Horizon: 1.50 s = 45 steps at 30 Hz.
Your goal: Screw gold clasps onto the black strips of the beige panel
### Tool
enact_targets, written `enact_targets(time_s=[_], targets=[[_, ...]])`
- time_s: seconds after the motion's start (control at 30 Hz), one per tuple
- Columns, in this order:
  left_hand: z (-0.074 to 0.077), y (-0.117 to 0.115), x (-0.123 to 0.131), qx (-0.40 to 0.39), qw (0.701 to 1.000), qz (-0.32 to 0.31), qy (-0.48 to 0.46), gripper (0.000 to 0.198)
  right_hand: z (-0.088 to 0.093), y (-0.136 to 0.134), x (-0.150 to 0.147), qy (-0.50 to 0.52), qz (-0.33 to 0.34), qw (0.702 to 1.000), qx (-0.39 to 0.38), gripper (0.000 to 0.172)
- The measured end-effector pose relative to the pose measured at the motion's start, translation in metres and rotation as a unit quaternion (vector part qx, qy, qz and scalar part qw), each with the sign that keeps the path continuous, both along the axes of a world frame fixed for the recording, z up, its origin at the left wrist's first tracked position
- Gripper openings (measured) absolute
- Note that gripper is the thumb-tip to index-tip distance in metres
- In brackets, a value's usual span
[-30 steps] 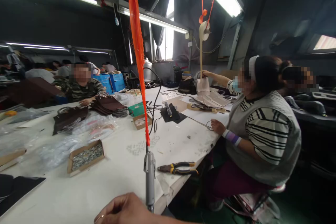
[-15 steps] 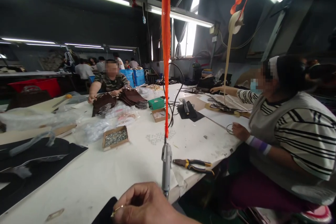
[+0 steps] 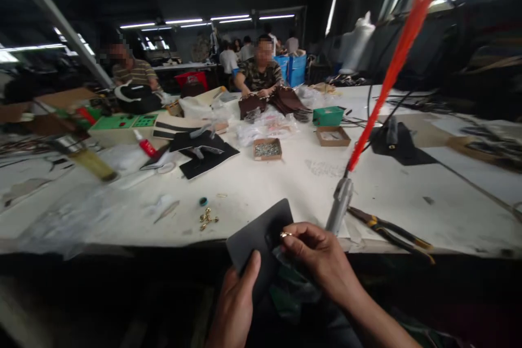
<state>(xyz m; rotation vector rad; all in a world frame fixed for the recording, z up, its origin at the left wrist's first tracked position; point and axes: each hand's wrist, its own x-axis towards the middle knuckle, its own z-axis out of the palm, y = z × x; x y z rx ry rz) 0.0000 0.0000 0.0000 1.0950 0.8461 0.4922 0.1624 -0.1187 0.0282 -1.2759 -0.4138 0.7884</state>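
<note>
A flat black panel (image 3: pixel 261 228) with rounded corners is in my left hand (image 3: pixel 238 299), the thumb lying across its face. My right hand (image 3: pixel 316 255) pinches a small shiny gold fitting (image 3: pixel 286 235) close to the panel's right side. Whether the fitting touches the panel, I cannot tell. On the table left of the panel lie several loose gold fittings (image 3: pixel 207 219), near a small dark round cap (image 3: pixel 203 202). Just beyond my right hand, a grey electric screwdriver (image 3: pixel 340 201) hangs by an orange strap (image 3: pixel 383 98); its tip is hidden.
Yellow-and-black pliers (image 3: pixel 383 227) lie at the white table's (image 3: pixel 261 185) right front edge. Farther back are a cardboard box of small metal parts (image 3: pixel 267 149), a green box (image 3: pixel 328 116) and black pieces (image 3: pixel 207 152). A co-worker (image 3: pixel 263 68) sits opposite.
The view has swung left and down. My left hand and most of the black panel have come into sight. My right hand still pinches the gold fitting.
</note>
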Motion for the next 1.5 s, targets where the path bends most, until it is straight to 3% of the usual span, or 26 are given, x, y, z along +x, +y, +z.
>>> enact_targets(time_s=[0.2, 0.43, 1.0, 1.27, 1.5], targets=[[0.019, -0.01, 0.01, 0.062, 0.996, -0.057, 0.013, 0.062, -0.012, -0.008, -0.005, -0.122, -0.017, 0.99, -0.068, 0.038], [0.029, -0.013, 0.004, 0.083, 0.993, -0.081, 0.014, 0.052, -0.015, -0.009, -0.008, -0.189, -0.012, 0.979, -0.072, 0.025], [0.019, -0.022, 0.0, 0.172, 0.978, -0.11, 0.031, 0.046, -0.013, -0.003, -0.014, -0.398, -0.04, 0.915, -0.045, 0.006], [0.006, -0.029, -0.008, 0.172, 0.979, -0.073, 0.081, 0.057, -0.021, -0.001, -0.023, -0.429, -0.079, 0.898, -0.049, 0.002], [0.003, -0.039, -0.015, 0.192, 0.977, -0.043, 0.081, 0.059, -0.016, 0.004, -0.035, -0.553, -0.095, 0.826, -0.05, 0.011]])
